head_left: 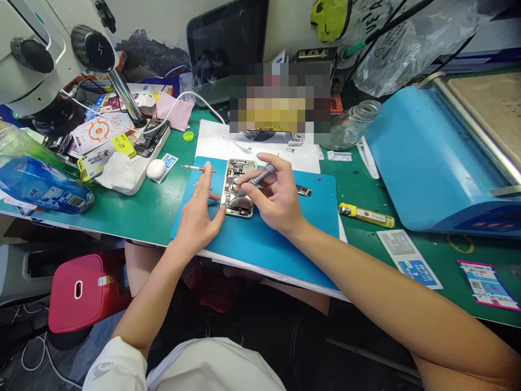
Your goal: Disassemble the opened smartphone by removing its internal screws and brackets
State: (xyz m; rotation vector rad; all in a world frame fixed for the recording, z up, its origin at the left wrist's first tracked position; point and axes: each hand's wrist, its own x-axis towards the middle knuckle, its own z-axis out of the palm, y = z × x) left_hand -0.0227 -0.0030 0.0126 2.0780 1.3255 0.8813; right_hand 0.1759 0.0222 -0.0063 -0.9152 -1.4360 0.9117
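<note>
An opened phone (233,169) with its inner boards bare lies on the blue mat (260,244). In my right hand (280,198) is a grey screwdriver (262,177), tilted, its tip down at the phone's lower left part. My left hand (199,216) rests on the mat with its fingers apart, the thumb at the phone's lower left corner. A slim tool with an orange end (213,171) lies behind the left index fingertip. To the right of my right hand lies a small dark phone part (304,190).
A yellow box cutter (366,214) and a big blue machine (402,163) stand right of the mat. At left are a microscope (49,54), a blue bottle (44,182) and a white round object (156,169). A glass jar (354,125) is at the back, beside a blurred patch.
</note>
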